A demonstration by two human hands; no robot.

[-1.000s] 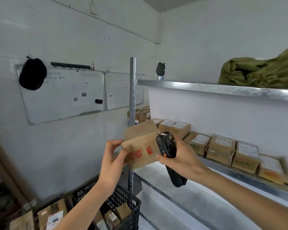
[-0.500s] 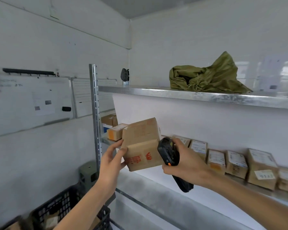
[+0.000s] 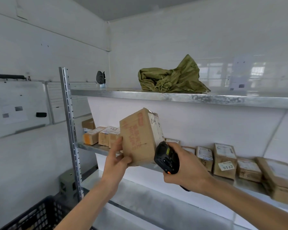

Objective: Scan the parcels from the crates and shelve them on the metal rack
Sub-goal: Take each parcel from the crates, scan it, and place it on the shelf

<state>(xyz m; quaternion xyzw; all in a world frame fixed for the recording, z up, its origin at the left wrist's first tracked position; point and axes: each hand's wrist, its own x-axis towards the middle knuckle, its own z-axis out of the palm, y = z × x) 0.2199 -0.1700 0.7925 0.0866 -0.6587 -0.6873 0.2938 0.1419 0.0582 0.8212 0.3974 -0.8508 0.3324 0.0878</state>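
Observation:
My left hand [image 3: 117, 161] grips a brown cardboard parcel [image 3: 140, 136] with red print by its lower left corner, holding it tilted in front of the middle shelf [image 3: 90, 146] of the metal rack. A white label shows on the parcel's right face. My right hand [image 3: 184, 170] holds a black handheld scanner [image 3: 166, 158] just right of the parcel, close to its lower right edge. A row of several labelled parcels [image 3: 223, 160] stands along the middle shelf behind my hands.
A crumpled green sack [image 3: 173, 78] lies on the top shelf [image 3: 173, 97]. The rack's upright post [image 3: 70, 130] stands left. A black crate [image 3: 38, 214] sits at the bottom left. Whiteboards [image 3: 18, 107] hang on the left wall. The lower shelf [image 3: 156, 206] is beneath my arms.
My view swung right and up along the rack. The parcel turned in my left hand and rose a little, showing its labelled side; the scanner stayed beside it.

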